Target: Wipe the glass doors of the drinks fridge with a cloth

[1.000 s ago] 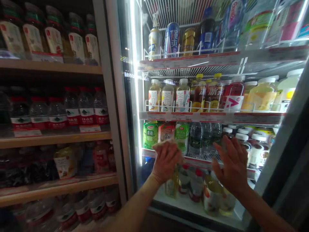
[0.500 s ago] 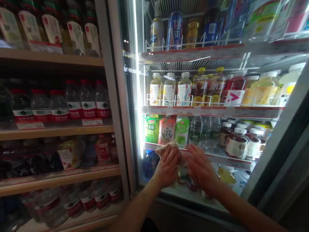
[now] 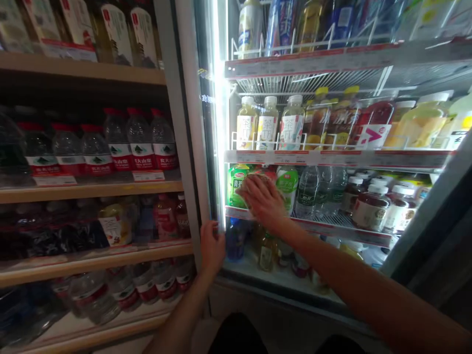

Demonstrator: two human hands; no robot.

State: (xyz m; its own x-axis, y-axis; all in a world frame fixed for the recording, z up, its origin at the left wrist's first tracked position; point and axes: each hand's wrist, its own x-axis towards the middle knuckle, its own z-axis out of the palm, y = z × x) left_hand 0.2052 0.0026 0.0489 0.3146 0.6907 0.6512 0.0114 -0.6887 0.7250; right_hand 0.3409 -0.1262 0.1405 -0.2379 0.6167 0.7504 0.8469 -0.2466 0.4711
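My right hand (image 3: 263, 199) is laid over a crumpled light cloth (image 3: 241, 191), which shows only in part at its fingertips. The hand covers much of a red-labelled bottle on the cooler's third visible shelf, and reflections suggest glass between them. Left of it stands a green-labelled bottle (image 3: 236, 184); another green-labelled bottle (image 3: 287, 184) is just to the right. My left hand (image 3: 213, 246) is lower, its fingers curled at the upright door frame (image 3: 202, 196) beside the bright light strip.
Drink bottles fill the lit cooler shelves (image 3: 317, 158), with cans higher up. To the left, a wooden shelf (image 3: 92, 191) carries red-capped water bottles (image 3: 140, 142). A dark slanted frame (image 3: 424, 246) bounds the cooler on the right. My dark-clothed knees show below.
My left hand has left the cloth and moved left and down to the door frame. My right hand has moved up and left onto the cloth. The view has shifted slightly.
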